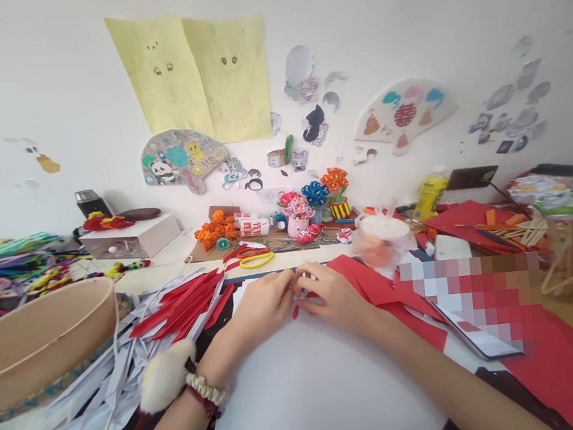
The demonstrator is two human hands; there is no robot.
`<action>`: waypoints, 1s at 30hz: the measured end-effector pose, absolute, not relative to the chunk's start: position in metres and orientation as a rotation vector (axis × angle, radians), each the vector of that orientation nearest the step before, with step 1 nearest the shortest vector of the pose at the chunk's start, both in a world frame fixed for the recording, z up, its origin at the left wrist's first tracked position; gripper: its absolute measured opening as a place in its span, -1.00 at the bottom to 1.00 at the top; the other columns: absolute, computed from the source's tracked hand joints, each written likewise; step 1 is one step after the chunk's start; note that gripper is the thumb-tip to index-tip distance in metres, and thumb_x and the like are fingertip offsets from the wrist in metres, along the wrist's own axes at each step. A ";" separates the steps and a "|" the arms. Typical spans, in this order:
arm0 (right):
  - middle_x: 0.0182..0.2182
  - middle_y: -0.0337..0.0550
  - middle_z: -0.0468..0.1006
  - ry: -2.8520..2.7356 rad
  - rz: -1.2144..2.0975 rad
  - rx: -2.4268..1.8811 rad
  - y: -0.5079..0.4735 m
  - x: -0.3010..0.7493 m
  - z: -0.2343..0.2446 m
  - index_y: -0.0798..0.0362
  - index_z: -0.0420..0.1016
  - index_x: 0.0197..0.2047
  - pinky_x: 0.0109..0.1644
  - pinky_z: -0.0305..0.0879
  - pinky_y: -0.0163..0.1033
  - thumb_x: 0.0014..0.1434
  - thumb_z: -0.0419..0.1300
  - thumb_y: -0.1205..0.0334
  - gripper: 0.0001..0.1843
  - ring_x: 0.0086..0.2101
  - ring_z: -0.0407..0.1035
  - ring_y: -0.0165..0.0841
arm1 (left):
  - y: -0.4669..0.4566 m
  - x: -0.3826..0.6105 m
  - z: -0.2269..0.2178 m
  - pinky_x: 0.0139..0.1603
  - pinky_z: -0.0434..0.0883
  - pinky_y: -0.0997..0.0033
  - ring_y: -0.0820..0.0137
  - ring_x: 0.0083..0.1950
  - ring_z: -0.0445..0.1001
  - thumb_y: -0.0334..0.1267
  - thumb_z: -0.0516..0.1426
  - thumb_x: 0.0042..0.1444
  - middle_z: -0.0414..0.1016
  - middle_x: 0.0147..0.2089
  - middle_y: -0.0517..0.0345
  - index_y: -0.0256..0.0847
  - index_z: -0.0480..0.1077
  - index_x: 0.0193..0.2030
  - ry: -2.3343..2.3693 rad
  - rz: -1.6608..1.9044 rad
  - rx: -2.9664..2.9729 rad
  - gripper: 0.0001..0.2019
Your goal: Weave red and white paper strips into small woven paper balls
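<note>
My left hand [263, 305] and my right hand [330, 296] meet at the middle of the table, fingers curled and pinched together around a small piece of red and white paper [298, 301]. Both hands rest on a white sheet [311, 387]. A pile of red and white paper strips [184, 304] lies just left of my left hand. Red paper sheets [373, 288] spread out to the right of my right hand. A braided band with a white pompom [168, 380] sits at my left wrist.
A tan bowl [37, 340] stands at the left edge. Pipe cleaners [14, 262], a white box [130, 236], pipe-cleaner flowers [315, 199], glue tubes [255, 226], a plastic cup [383, 236], a yellow bottle [430, 194] and wooden sticks [570, 250] line the back and right. Drawings hang on the wall.
</note>
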State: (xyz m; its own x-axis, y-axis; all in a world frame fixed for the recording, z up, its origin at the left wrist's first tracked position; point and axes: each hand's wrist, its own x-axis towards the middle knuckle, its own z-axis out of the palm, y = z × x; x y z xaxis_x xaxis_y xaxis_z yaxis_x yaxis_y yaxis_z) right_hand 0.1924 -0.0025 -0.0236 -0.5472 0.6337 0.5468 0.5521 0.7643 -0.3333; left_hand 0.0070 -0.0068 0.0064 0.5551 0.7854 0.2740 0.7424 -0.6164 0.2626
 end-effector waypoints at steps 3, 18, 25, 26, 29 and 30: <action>-0.16 -0.14 0.44 -2.223 0.090 -0.944 -0.002 0.192 -0.026 0.02 0.39 -0.30 -0.15 0.29 -0.20 0.12 0.28 0.35 -0.87 -0.18 0.35 -0.28 | -0.007 0.006 0.006 -0.37 0.20 0.45 0.38 -0.32 0.42 -0.30 -0.09 0.26 0.47 -0.28 0.15 -0.16 0.27 -0.25 1.330 0.568 2.664 -0.86; -0.24 -0.21 0.46 -2.112 0.193 -1.060 -0.001 0.195 -0.024 -0.01 0.41 -0.32 -0.20 0.26 -0.25 0.18 0.26 0.25 -0.92 -0.22 0.36 -0.31 | -0.004 0.002 0.006 -0.34 0.22 0.47 0.38 -0.30 0.42 -0.29 -0.07 0.27 0.48 -0.29 0.16 -0.15 0.31 -0.23 1.286 0.587 2.709 -0.84; -0.25 -0.24 0.44 -2.121 0.396 -0.992 0.002 0.196 -0.028 0.00 0.37 -0.29 -0.17 0.29 -0.26 0.23 0.18 0.26 -0.94 -0.27 0.39 -0.35 | -0.005 0.006 0.006 -0.36 0.21 0.42 0.34 -0.30 0.41 -0.27 -0.04 0.26 0.48 -0.27 0.14 -0.15 0.33 -0.18 1.410 0.563 2.735 -0.86; -0.24 -0.23 0.43 -2.130 0.398 -0.986 0.002 0.196 -0.028 0.00 0.37 -0.28 -0.17 0.29 -0.26 0.23 0.18 0.28 -0.96 -0.26 0.38 -0.35 | -0.005 0.008 0.007 -0.34 0.21 0.41 0.33 -0.28 0.41 -0.29 -0.03 0.25 0.47 -0.27 0.13 -0.16 0.33 -0.18 1.402 0.552 2.772 -0.87; -0.18 -0.21 0.42 -2.167 0.389 -0.973 0.002 0.196 -0.027 0.00 0.38 -0.27 -0.15 0.29 -0.26 0.20 0.17 0.39 -0.91 -0.24 0.38 -0.36 | -0.003 0.013 0.010 -0.26 0.22 0.35 0.30 -0.24 0.37 -0.34 0.00 0.20 0.45 -0.27 0.10 -0.18 0.35 -0.26 1.348 0.542 2.901 -0.88; -0.16 -0.21 0.41 -2.180 0.383 -0.968 0.001 0.196 -0.027 0.00 0.39 -0.27 -0.15 0.30 -0.26 0.19 0.16 0.42 -0.88 -0.24 0.39 -0.36 | -0.003 0.014 0.011 -0.23 0.23 0.33 0.29 -0.22 0.35 -0.35 0.00 0.19 0.43 -0.26 0.09 -0.19 0.36 -0.28 1.337 0.548 2.932 -0.88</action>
State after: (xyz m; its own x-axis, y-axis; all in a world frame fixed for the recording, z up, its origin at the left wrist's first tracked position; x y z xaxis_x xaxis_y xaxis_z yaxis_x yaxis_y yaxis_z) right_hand 0.1958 0.0012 -0.0267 -0.4671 0.7374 0.4879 0.5267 0.6753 -0.5163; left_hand 0.0138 -0.0029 0.0107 0.6107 0.7097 0.3514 0.7521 -0.6586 0.0230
